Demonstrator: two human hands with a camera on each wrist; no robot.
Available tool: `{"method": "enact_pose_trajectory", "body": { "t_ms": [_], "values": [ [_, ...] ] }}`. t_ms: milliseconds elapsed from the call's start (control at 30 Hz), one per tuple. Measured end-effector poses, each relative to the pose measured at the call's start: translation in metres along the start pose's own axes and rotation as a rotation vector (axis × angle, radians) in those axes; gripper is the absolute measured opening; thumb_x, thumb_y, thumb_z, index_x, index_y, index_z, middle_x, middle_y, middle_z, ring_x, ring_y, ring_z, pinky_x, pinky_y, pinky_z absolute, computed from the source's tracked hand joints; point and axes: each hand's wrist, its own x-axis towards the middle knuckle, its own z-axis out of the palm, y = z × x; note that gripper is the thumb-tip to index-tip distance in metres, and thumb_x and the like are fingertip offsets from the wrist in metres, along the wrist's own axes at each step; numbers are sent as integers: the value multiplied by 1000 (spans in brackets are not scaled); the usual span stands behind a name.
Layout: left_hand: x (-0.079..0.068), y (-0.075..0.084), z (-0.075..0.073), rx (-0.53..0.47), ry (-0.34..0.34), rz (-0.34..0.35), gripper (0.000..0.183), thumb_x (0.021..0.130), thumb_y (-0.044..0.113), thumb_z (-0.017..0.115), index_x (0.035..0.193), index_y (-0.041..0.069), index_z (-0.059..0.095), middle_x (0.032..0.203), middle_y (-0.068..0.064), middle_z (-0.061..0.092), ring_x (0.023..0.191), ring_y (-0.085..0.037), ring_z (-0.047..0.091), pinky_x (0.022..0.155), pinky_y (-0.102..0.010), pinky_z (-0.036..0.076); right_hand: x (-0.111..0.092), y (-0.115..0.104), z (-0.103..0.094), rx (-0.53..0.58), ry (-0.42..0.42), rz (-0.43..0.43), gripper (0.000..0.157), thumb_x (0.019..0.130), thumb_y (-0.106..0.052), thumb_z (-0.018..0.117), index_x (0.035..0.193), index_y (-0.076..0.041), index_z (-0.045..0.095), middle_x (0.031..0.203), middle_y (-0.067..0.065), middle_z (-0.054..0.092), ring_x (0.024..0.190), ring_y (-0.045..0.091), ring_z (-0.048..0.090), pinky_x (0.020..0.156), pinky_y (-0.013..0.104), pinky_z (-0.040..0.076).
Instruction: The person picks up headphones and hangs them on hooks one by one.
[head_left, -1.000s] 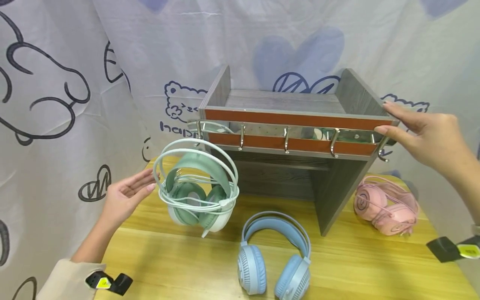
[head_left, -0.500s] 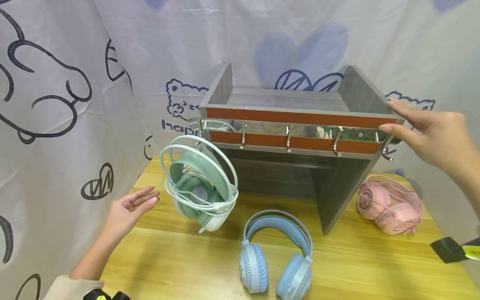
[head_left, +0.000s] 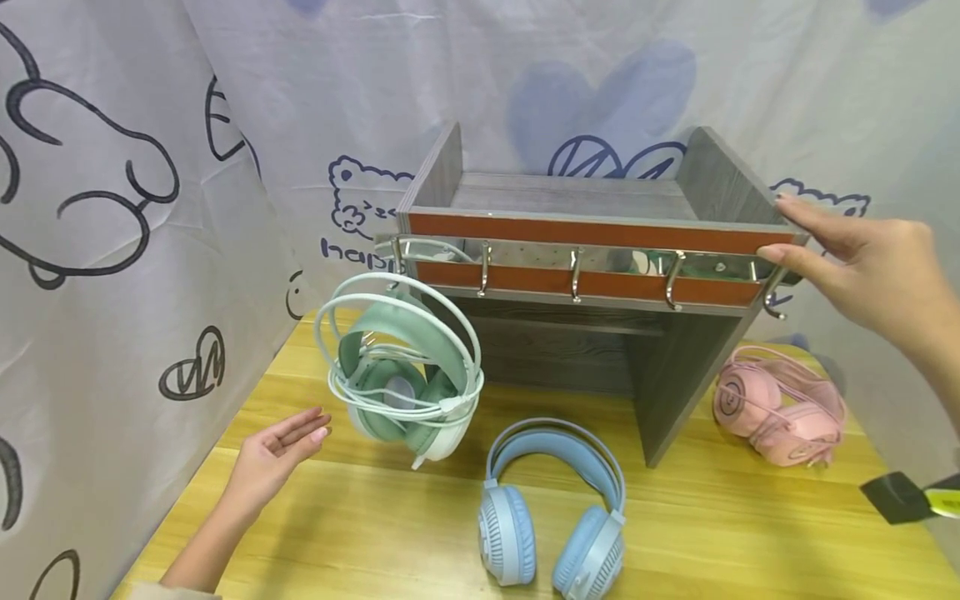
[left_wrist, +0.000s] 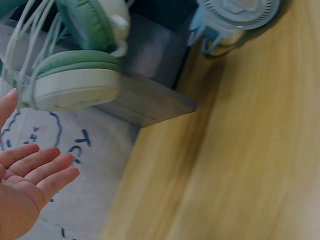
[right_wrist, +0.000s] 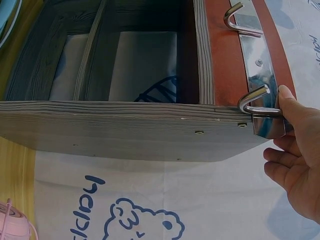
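Pale green headphones [head_left: 401, 321] with a bundled cable hang at an angle from the leftmost hook of a grey wooden shelf [head_left: 678, 375]. My left hand [head_left: 262, 467] is in the air below and left of them, its fingers extended and holding nothing. In the left wrist view, a gap separates this hand [left_wrist: 25, 195] from the white-backed ear cup [left_wrist: 77, 87]. My right hand [head_left: 873, 262] grips the shelf's upper right front corner. The right wrist view shows its thumb on the front edge by the end hook [right_wrist: 257, 102], with the other fingers by the side; their tips are partly hidden.
Light blue headphones [head_left: 516, 533] lie on the wooden tabletop [head_left: 360, 533] before the shelf. Pink headphones [head_left: 798, 433] with a wrapped cable lie right of it. Several metal hooks [head_left: 576, 275] line the shelf front. A patterned white cloth [head_left: 247, 183] hangs behind and on the left.
My left hand has drawn down and away from the green headphones, which turned on their hook and swung partly back. My right hand keeps its grip on the shelf corner.
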Motion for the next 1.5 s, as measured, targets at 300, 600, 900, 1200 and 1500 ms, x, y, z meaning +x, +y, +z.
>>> {"method": "enact_pose_trajectory", "body": {
  "t_ms": [300,600,900,1200,1500],
  "values": [
    [-3,-16,20,39,-55,-154,50,92,14,57,132,-12,41,128,-30,51,92,9,61,84,-16,53,-1,0,-2,3,0,4,54,86,-34,65,129,-4,53,123,29,52,46,-10,29,45,8,20],
    [-7,-30,46,-33,-76,-228,48,89,10,59,128,-15,44,122,-31,56,98,-14,66,85,-27,56,-3,-1,-3,3,3,10,54,86,-35,64,129,-3,53,123,29,52,39,4,23,43,11,19],
    [-11,-35,72,-57,-72,-252,42,87,8,61,121,-16,51,114,-29,61,95,-16,67,85,-31,56,-4,-1,-3,2,2,10,54,86,-36,63,129,-3,53,122,29,53,39,6,20,42,12,19],
    [-12,-38,93,-71,-101,-238,39,86,7,61,116,-18,53,109,-29,64,87,-11,67,81,-31,58,-1,-1,-2,-7,-3,-17,55,87,-37,62,130,-5,52,123,29,53,37,12,33,44,8,20],
    [-12,-40,118,-111,-161,-263,44,86,11,62,113,-21,51,104,-31,64,90,-31,68,78,-37,59,0,-3,-3,-2,-5,-13,55,87,-36,63,130,-4,52,123,30,52,39,6,21,41,13,19]
  ]
}}
